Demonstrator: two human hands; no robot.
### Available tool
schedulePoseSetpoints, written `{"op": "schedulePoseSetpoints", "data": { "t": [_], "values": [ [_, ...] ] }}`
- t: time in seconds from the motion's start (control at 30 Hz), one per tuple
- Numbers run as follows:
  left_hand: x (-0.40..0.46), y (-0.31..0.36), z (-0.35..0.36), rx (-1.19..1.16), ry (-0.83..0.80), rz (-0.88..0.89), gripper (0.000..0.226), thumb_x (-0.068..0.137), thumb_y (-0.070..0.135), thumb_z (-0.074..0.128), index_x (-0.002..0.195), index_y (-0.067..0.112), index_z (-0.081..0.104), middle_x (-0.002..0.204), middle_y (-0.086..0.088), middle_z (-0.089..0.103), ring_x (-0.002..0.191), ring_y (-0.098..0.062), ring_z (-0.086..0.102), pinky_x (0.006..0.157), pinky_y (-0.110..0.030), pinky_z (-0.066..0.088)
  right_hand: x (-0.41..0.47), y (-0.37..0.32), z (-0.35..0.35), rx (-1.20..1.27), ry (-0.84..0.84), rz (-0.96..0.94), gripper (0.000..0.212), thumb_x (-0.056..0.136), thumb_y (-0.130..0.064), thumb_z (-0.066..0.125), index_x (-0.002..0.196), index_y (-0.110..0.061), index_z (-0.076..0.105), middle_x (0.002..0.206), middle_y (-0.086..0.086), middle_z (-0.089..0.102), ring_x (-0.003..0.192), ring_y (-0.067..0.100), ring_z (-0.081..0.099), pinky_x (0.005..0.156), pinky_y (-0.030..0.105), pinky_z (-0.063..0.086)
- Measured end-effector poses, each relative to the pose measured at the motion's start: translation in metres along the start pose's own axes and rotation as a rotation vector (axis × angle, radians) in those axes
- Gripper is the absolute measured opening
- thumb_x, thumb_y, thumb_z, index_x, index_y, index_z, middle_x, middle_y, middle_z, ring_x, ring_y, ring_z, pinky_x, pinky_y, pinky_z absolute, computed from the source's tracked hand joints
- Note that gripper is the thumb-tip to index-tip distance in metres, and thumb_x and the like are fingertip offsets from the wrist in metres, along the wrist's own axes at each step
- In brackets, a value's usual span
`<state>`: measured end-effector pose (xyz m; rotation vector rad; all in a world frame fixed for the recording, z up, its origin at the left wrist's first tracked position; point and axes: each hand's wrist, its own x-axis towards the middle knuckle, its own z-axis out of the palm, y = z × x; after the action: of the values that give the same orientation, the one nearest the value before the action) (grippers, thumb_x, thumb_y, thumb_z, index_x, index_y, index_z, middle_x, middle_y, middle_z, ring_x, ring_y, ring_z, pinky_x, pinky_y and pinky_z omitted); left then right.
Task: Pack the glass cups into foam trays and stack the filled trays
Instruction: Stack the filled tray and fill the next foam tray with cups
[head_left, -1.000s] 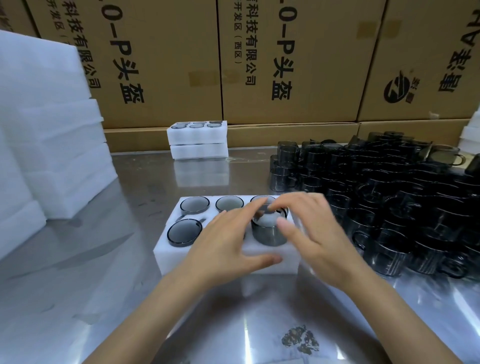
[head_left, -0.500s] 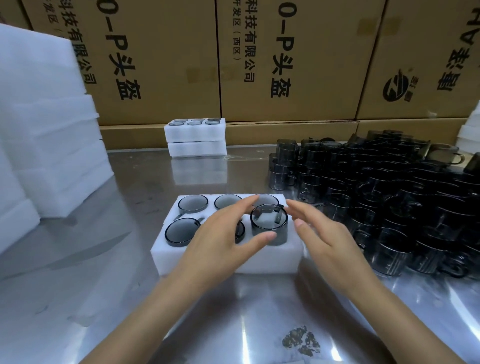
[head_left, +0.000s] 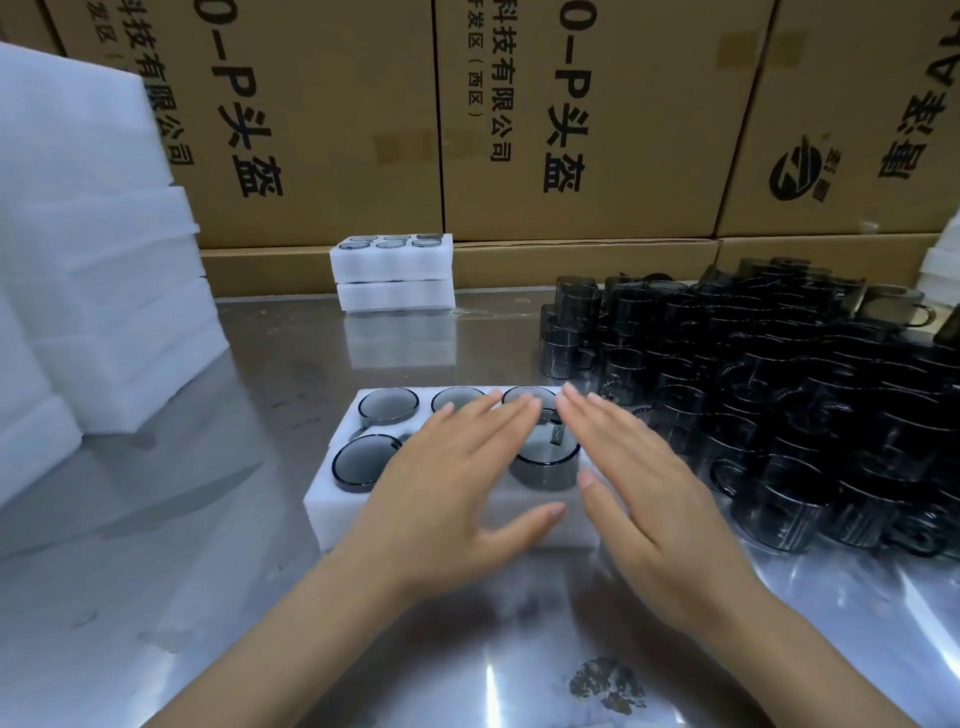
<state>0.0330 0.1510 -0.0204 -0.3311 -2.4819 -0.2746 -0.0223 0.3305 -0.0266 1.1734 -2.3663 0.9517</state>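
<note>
1. Head view, hands: both hands are held flat over the foam tray on the steel table. The left hand has its fingers straight and close together, thumb spread wide; the right hand has straight, nearly joined fingers. Nothing is gripped by either.

2. Head view, task things: a smoked glass cup stands proud in the tray's near right pocket, between the two hands. Other cups are seen seated lower in the remaining visible pockets. Loose cups are heaped to the right, and two filled trays are stacked at the back.

3. Step in hand, as judged: the proud cup is probably to be pressed home. Even, flat palm pressure is advised, straight down on the rim, so the glass is not tilted and the foam not torn; the handle is best lined up with its slot first.

4. Writing: the cardboard boxes behind are printed "科技有限公司", "O-P头盔" and "(西区)". A round logo is seen on the right box, its small characters too blurred to read.

5. Left side: plain white foam sheets are stacked, with no print visible.
</note>
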Motion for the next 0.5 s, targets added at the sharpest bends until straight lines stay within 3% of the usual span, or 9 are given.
{"op": "schedulePoseSetpoints", "data": {
  "t": [0.07, 0.27, 0.37, 0.5],
  "values": [
    [-0.002, -0.001, 0.002, 0.036, -0.039, 0.039, 0.073, 0.083, 0.06, 0.044, 0.14, 0.016, 0.044, 0.145, 0.006, 0.044, 0.136, -0.015, 0.037, 0.11, -0.04, 0.026, 0.0, -0.001, 0.001, -0.051, -0.082, 0.045, 0.051, 0.093, -0.035, 0.027, 0.143, -0.036, 0.017, 0.149, -0.028, 0.016, 0.139, -0.013, 0.006, 0.118, 0.024, 0.009],
    [-0.004, 0.001, 0.009, 0.109, -0.172, 0.057, 0.075, 0.082, 0.06, 0.039, 0.14, 0.012, 0.045, 0.144, 0.0, 0.045, 0.134, -0.019, 0.042, 0.111, -0.042, 0.025, -0.001, -0.002, 0.006, -0.192, -0.226, 0.183, 0.05, 0.098, -0.04, 0.014, 0.147, -0.038, 0.017, 0.144, -0.034, 0.004, 0.136, -0.015, -0.003, 0.114, 0.018, -0.002],
    [-0.005, 0.003, 0.011, 0.128, -0.175, 0.053, 0.077, 0.079, 0.059, 0.047, 0.138, 0.009, 0.047, 0.141, -0.001, 0.049, 0.131, -0.018, 0.046, 0.11, -0.044, 0.032, -0.001, -0.003, 0.007, -0.294, -0.259, 0.169, 0.056, 0.093, -0.042, 0.008, 0.149, -0.039, 0.014, 0.15, -0.031, 0.005, 0.127, -0.019, -0.012, 0.11, 0.017, -0.007],
    [-0.006, 0.004, 0.013, 0.149, -0.167, 0.065, 0.08, 0.075, 0.057, 0.057, 0.137, 0.007, 0.048, 0.14, -0.003, 0.05, 0.13, -0.018, 0.048, 0.11, -0.044, 0.03, -0.001, -0.002, 0.007, -0.295, -0.259, 0.151, 0.051, 0.098, -0.037, 0.015, 0.149, -0.038, 0.014, 0.153, -0.028, 0.007, 0.127, -0.017, -0.011, 0.111, 0.019, -0.006]
  ]
}}
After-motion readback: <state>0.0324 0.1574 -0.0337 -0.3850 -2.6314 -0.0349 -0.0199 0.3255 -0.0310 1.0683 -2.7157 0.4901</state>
